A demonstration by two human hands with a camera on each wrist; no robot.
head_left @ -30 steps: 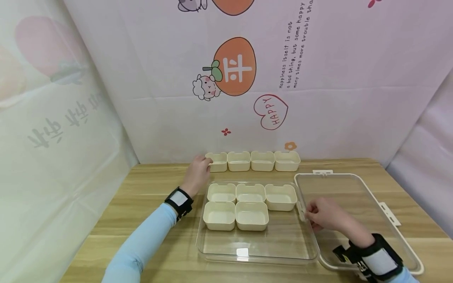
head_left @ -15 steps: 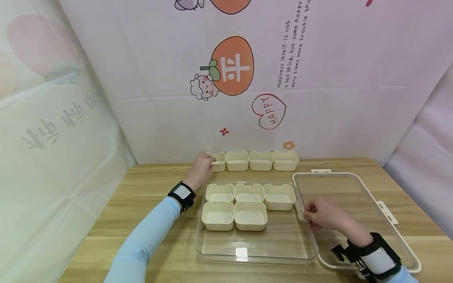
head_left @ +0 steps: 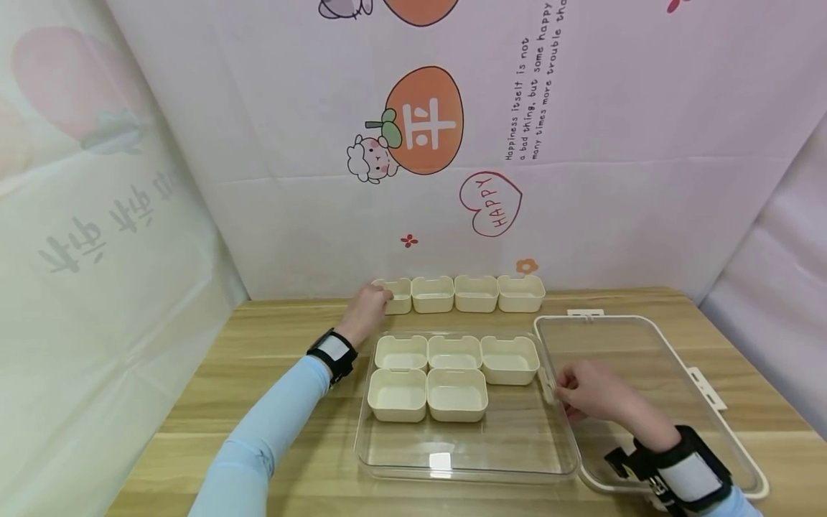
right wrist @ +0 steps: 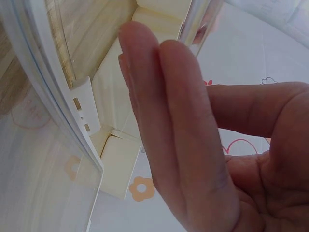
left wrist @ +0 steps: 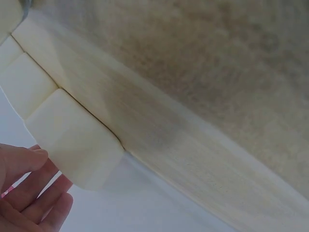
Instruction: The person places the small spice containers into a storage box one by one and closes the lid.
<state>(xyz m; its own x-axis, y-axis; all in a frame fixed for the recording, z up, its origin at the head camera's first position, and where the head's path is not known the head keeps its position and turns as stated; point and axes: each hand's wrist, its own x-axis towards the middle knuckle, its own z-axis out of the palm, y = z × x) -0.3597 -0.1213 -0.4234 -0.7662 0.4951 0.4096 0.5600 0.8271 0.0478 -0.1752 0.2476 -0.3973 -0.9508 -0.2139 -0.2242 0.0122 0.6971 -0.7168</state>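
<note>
My left hand [head_left: 366, 314] reaches to the leftmost small cream box [head_left: 399, 296] of the back row. In the left wrist view, thumb and fingers lie on either side of that box's [left wrist: 77, 140] corner, pinching it. My right hand [head_left: 597, 391] is at the right edge of a clear tray [head_left: 465, 449], beside a white clip [head_left: 548, 384]. The right wrist view shows its fingers [right wrist: 178, 116] straight and close together; the thumb's tip is hidden behind them. Inside the tray sit several cream boxes [head_left: 459, 395], grouped at the back and left.
A clear lid [head_left: 652, 388] with a white rim and clips lies to the right, against the tray. More cream boxes [head_left: 477, 294] stand in the back row by the printed cloth [head_left: 291, 215]. Everything rests on a wood-grain table [head_left: 245, 345].
Over the last second my left hand has shifted slightly at the leftmost box, its fingers closing on the edge. The right hand stays at the tray's edge. The head view has moved slightly.
</note>
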